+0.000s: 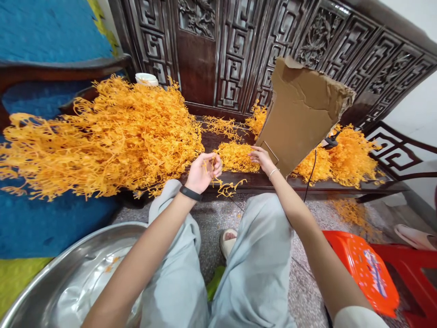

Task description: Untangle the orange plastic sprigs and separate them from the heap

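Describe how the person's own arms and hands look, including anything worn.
The left hand is gloveless, with a smooth black band around the wrist. The right hand is gloveless too, with a thin, pale bracelet. A whitish sleeve shows at bottom right.

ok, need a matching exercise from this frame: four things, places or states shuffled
Things
1. left hand
2. metal basin
3. cardboard piece
4. right hand

Places or states
A. brown, standing up, torn along its top edge
B. at the right end of the low orange heap, thin bracelet on the wrist
C. silver, beside the person's left leg
D. fingers closed on an orange sprig

Pairs: 1-D, 2-C, 3-A, 4-B
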A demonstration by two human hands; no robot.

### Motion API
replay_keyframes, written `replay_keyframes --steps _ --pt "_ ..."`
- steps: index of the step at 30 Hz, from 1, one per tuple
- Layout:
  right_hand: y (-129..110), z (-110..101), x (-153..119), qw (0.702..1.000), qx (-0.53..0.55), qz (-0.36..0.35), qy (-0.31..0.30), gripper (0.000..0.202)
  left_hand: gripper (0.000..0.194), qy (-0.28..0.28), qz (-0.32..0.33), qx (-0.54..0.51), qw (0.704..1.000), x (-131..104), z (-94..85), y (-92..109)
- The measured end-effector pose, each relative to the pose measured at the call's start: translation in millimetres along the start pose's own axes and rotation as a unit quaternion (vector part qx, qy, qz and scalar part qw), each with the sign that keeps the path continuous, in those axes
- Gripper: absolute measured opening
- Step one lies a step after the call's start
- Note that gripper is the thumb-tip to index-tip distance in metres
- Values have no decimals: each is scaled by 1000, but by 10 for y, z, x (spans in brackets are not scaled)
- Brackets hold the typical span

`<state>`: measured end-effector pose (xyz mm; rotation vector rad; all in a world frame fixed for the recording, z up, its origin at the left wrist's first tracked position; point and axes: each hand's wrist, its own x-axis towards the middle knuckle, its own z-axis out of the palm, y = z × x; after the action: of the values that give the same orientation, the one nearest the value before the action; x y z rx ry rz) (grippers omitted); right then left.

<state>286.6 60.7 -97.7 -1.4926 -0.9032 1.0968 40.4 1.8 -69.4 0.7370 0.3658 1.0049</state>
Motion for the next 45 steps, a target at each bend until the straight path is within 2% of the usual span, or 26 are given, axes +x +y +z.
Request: replay_keyframes --steps 4,8,10,12,16,18,20,24,27,30,32,35,38,40,43,45 --pt "-48 30 -32 1000 17 -9 0 33 20 17 7 -10 1000 15 2 -15" --pt "-116 83 -102 999 11 -34 -18 22 17 58 21 -16 998 34 12 -27" --pt "-153 116 -172 995 -24 -63 -70 10 14 77 26 -29 996 46 9 -29" --pt "-189 162 -273 981 -73 -87 -159 9 13 88 32 -50 994 56 1 -28" --pt "-248 311 -537 917 -171 -128 -337 22 18 112 43 -74 990 73 -4 -22" --pt "-261 409 -666 883 -209 -157 -391 25 23 123 44 -78 988 78 2 -26" --pt "-265 499 -768 861 -229 -185 -414 23 29 124 41 -78 988 78 7 -33" --pt "-289 585 -871 855 -229 -187 -427 19 46 108 40 -68 991 64 -1 -11" --pt "-347 544 -873 888 -149 -174 -400 18 52 114 71 -50 990 47 -20 55" --pt "-398 461 -832 926 -15 -191 -324 15 48 134 95 -10 986 45 -44 112" --pt "-410 411 -797 938 75 -190 -281 14 44 141 89 15 986 56 -63 116" --pt "-409 362 -760 938 182 -173 -241 11 40 143 60 58 986 84 -88 70" --pt "-415 335 -748 932 237 -152 -226 8 32 147 26 124 981 99 -94 7" --pt "-425 322 -748 931 254 -144 -221 7 29 125 6 159 979 91 -86 -20" --pt "-430 310 -746 933 245 -162 -208 6 33 44 -24 163 985 54 -61 -28" --pt "-421 306 -739 933 231 -182 -210 9 34 15 -29 165 986 26 -46 -16"
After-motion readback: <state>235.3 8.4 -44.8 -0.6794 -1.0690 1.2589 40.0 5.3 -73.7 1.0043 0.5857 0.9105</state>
